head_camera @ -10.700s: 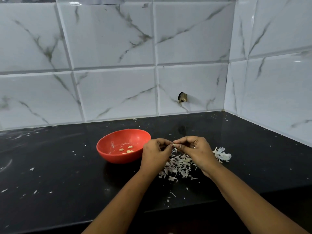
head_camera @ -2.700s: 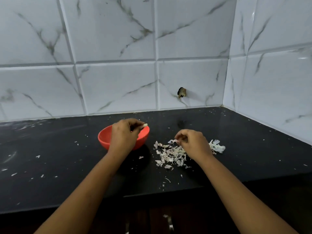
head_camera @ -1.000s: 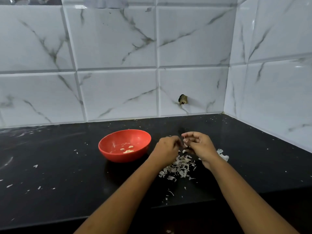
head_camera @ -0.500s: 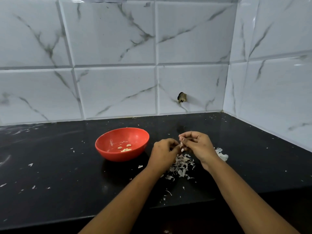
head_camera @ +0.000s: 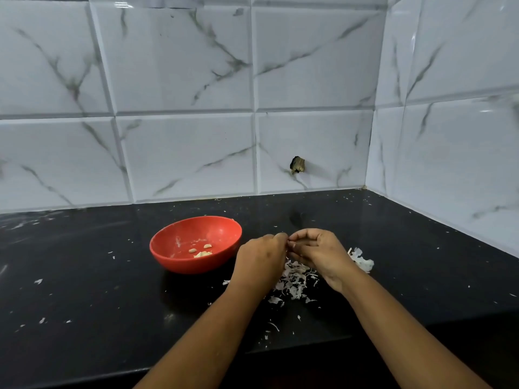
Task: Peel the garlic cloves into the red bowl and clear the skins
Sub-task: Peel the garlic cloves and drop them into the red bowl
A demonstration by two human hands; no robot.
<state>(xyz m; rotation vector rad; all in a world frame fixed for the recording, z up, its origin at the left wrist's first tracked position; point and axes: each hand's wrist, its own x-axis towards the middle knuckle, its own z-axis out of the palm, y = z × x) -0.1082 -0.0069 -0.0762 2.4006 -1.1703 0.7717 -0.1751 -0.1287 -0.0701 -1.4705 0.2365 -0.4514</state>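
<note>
A red bowl (head_camera: 179,262) sits on the black counter with a few peeled garlic cloves (head_camera: 202,252) inside. Right of it, my left hand (head_camera: 259,258) and my right hand (head_camera: 320,252) meet fingertip to fingertip above a pile of white garlic skins (head_camera: 295,279). Both hands pinch a small garlic clove (head_camera: 288,242) between them; it is almost hidden by the fingers. A larger clump of papery skin (head_camera: 363,261) lies just right of my right hand.
The black counter (head_camera: 84,290) is dotted with small skin flakes on the left and near the front edge (head_camera: 269,327). White marble tiles form the back wall and the right wall, meeting in a corner. A small dark fitting (head_camera: 297,165) sticks out of the back wall.
My left hand dropped a clove at the bowl, then came back to meet my right hand over the skins. In the last second both hands stay together, working a clove.
</note>
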